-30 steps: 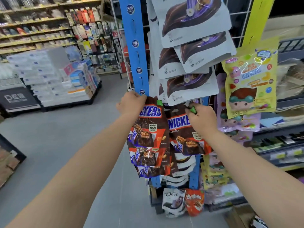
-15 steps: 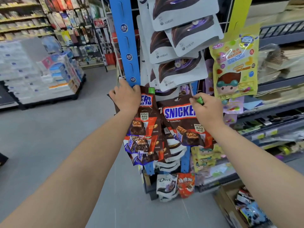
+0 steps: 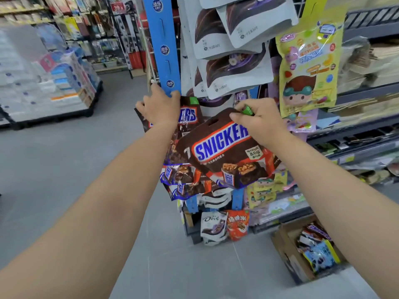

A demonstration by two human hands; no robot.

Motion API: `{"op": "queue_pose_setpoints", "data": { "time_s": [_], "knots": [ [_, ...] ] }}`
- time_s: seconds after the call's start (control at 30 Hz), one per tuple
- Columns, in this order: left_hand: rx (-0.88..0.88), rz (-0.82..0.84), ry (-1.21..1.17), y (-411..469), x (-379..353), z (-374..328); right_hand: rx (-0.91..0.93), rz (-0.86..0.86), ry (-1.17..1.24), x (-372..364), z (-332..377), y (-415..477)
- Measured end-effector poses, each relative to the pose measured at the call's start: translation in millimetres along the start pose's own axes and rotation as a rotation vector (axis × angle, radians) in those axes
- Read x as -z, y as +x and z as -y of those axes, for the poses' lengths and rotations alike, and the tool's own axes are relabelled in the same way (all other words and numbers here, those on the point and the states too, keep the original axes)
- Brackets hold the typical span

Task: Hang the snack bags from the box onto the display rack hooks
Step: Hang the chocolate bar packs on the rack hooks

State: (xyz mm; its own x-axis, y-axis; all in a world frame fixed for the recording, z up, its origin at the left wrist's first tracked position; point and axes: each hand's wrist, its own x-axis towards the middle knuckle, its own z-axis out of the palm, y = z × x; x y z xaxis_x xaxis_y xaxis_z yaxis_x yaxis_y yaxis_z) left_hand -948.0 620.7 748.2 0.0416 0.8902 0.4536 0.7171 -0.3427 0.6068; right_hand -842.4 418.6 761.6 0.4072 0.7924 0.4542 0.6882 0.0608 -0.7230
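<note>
Step in hand: hanging a pack, mid-approach; the Snickers bag (image 3: 226,149) is off the hooks and in the air in front of the display rack (image 3: 164,50).
Right hand (image 3: 259,123): thumb and bent fingers pinch the bag's top edge at its right corner, beside a small green tab.
Snickers bag: tilted, right corner high, left side sagging; its punched hanging slot near the top edge shows clear and open, with nothing through it.
Left hand (image 3: 159,108): up at the rack's left edge, just under the blue strip's lower end, laid over the tops of the hung Snickers bags (image 3: 187,116). Its fingers are loosely spread, the tips hidden behind the packs, so I cannot tell whether they grip the packs or the hook.
Hook: not visible; likely under that left hand.
Neighbours: grey Dove pouches (image 3: 233,70) hang just above, and a yellow candy bag (image 3: 308,65) hangs toward the rack's right edge.
Box (image 3: 287,251): on the floor by the rack's lower right corner, with more packs inside, so there is stock left to hang.
Next move calls for: levelling the bag, lining its slot up with the hook tip, then sliding it back against the hung packs.
Watch out: the slot sits well left of the pinch, so the bag may swing.
</note>
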Motion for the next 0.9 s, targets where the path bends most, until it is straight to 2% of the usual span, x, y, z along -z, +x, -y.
{"op": "queue_pose_setpoints", "data": {
  "time_s": [0.13, 0.27, 0.37, 0.47, 0.67, 0.8, 0.87, 0.9],
  "knots": [
    [-0.315, 0.031, 0.125, 10, 8, 19, -0.105, 0.397, -0.203, -17, 11, 15],
    [-0.575, 0.114, 0.233, 14, 12, 38, -0.088, 0.539, -0.287, -49, 14, 32],
    [-0.570, 0.133, 0.224, 17, 15, 52, -0.051, 0.537, -0.462, -67, 7, 45],
    [-0.523, 0.125, 0.199, 19, 16, 53, -0.064, 0.523, -0.537, -74, 0, 53],
    [-0.502, 0.179, 0.225, 16, 17, 40, -0.079, 0.466, -0.508, -61, -19, 54],
    [-0.476, 0.154, 0.165, 17, 29, 33, -0.096, 0.253, -0.429, -52, -4, 45],
    [-0.456, 0.180, -0.018, 14, 41, 26, -0.090, 0.116, -0.320, -53, 5, 43],
    [-0.450, 0.268, -0.134, 12, 48, 23, -0.100, 0.066, -0.248, -55, 11, 42]
  ]
}}
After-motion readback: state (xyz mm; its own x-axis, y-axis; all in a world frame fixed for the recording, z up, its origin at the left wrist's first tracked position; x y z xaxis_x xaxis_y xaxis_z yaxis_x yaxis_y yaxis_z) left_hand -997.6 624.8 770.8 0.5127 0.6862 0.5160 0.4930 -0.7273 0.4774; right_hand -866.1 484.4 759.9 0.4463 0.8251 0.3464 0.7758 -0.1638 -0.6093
